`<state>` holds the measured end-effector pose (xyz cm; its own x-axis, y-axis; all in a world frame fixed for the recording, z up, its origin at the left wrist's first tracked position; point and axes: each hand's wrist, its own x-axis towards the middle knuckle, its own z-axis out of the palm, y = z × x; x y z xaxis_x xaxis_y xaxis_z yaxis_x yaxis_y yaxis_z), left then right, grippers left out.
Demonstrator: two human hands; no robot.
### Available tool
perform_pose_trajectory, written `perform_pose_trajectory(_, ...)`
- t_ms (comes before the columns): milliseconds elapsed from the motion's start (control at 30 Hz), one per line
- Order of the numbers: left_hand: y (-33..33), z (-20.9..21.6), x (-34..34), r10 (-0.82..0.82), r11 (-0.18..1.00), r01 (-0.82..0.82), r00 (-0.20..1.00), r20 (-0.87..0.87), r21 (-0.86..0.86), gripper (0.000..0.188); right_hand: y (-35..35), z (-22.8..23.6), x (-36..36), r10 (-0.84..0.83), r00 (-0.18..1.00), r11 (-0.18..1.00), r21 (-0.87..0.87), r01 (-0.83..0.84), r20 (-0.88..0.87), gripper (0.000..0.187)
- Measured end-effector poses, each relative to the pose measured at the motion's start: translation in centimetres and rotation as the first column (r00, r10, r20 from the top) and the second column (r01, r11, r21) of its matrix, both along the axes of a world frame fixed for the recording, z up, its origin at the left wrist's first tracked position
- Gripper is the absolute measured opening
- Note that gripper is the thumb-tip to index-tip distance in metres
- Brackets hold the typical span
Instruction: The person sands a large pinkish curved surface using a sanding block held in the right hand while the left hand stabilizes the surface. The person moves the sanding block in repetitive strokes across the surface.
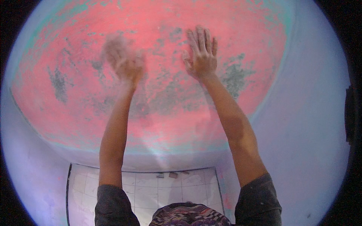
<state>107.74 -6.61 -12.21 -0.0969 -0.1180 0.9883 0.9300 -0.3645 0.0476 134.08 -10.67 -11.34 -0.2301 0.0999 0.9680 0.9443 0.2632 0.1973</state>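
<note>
A large coral-pink painted patch [158,124] with turquoise at its rim covers the wall in front of me. Dark grey, powdery-looking smudges [234,75] show on it in several places. My right hand [203,56] lies against the pink, fingers stretched out and a little apart, thumb to the left; the fingers look dusted with something pale. Further left, my left hand [124,62] is also at the patch. It is smeared by motion, but its fingers appear extended with the thumb apart. I see nothing held in either hand.
Pale bluish wall [305,124] surrounds the pink patch. Below lies a light tiled floor [147,192] with dark edges, and a few small blocks [173,175] sit at its far side. Patterned fabric [190,215] shows at the lower edge. A dark object [348,115] stands at the far right.
</note>
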Motion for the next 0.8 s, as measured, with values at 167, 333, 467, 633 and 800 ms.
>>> perform_pose_trajectory(167,-1.4,-1.6,0.8,-0.106,0.955,-0.069,0.829,-0.549,-0.29,0.086,0.3,-1.4,0.9,0.018,1.0,1.0,-0.019,-0.019,-0.017,0.081)
perform_pose_trajectory(333,0.6,-1.1,-6.4,0.04,0.986,-0.053,0.996,-0.085,-0.16,0.084,0.9,-1.7,1.8,0.011,1.0,1.0,0.02,-0.01,-0.016,0.08)
perform_pose_trajectory(467,2.0,-2.0,-6.4,0.357,0.915,-0.303,0.916,0.185,-0.266,0.086,0.8,-1.7,1.5,0.056,0.998,0.997,0.06,-0.054,-0.022,0.068)
perform_pose_trajectory(633,-1.1,-4.7,5.2,-0.161,0.949,0.054,0.929,-0.334,-0.31,0.092,1.7,-2.4,3.8,0.036,0.999,0.998,0.047,-0.035,-0.024,0.073)
perform_pose_trajectory(800,0.4,-4.3,3.2,-0.016,0.953,-0.094,0.933,-0.36,-0.288,0.09,3.1,-2.2,4.8,0.037,0.999,0.995,0.094,-0.035,-0.012,0.072)
